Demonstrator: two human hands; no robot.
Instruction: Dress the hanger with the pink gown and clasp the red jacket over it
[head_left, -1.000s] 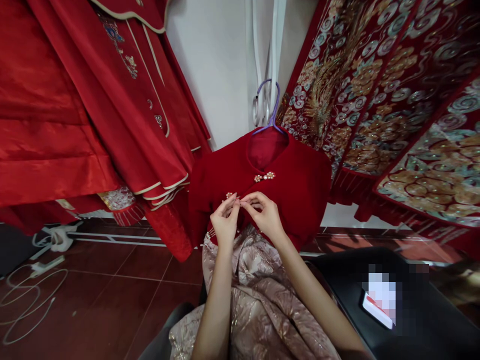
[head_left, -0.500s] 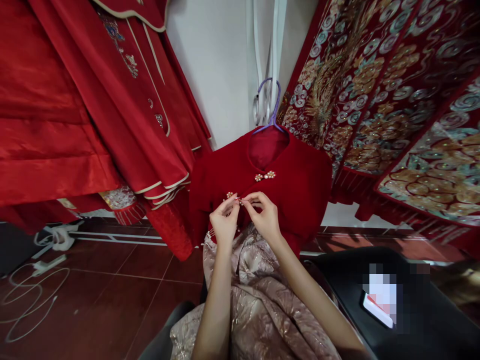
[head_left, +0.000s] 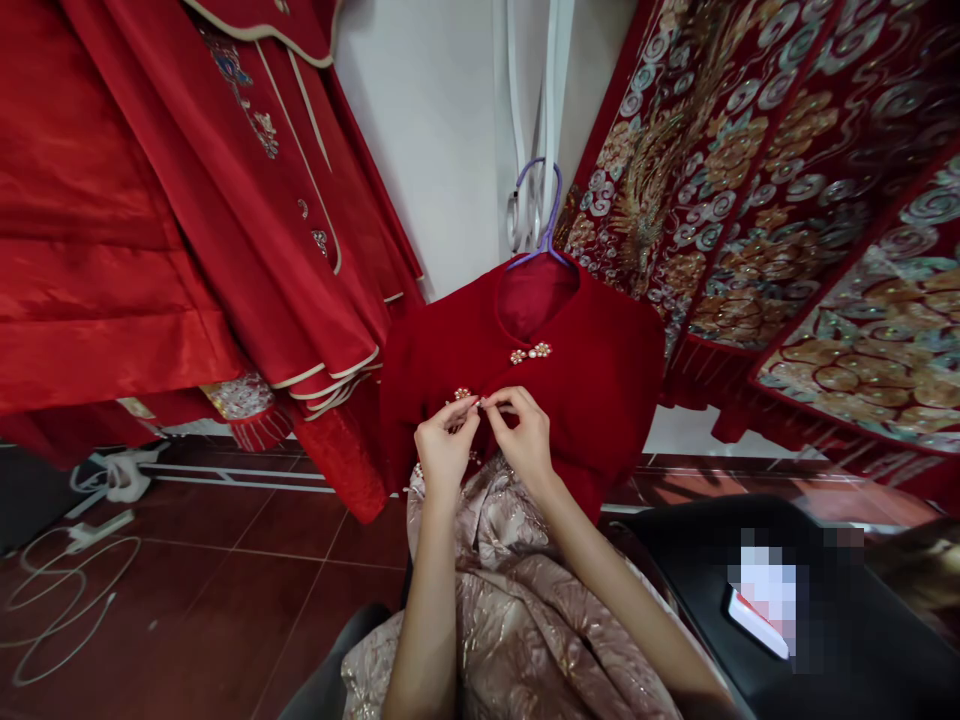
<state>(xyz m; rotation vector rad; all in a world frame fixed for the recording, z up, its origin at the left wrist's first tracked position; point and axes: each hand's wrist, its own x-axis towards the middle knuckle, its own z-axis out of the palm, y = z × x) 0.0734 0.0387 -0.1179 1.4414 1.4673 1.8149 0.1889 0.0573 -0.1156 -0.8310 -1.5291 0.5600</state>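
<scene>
A dark red velvety jacket [head_left: 600,400] hangs by its neck from a purple hanger [head_left: 552,225]. Below the collar sits a fastened gold-and-pearl flower clasp [head_left: 531,353]. Lower on the front, my left hand [head_left: 444,440] and my right hand [head_left: 523,430] meet fingertip to fingertip. Both are closed in a pinch on a small beaded clasp [head_left: 481,404], mostly covered by the fingers. Another flower ornament [head_left: 462,394] shows just above my left fingers. Shiny pinkish-beige fabric [head_left: 517,590] is gathered under my forearms, over my lap.
Red garments [head_left: 247,200] hang at left, and an embroidered, sequinned red garment [head_left: 750,200] hangs at right. A black seat [head_left: 675,545] carries a phone [head_left: 757,622], partly pixelated. White cables [head_left: 71,600] and a power strip [head_left: 101,530] lie on the tiled floor.
Both hands have shifted very slightly to the left and keep their pinch at the same spot on the jacket front. The jacket hangs almost unchanged.
</scene>
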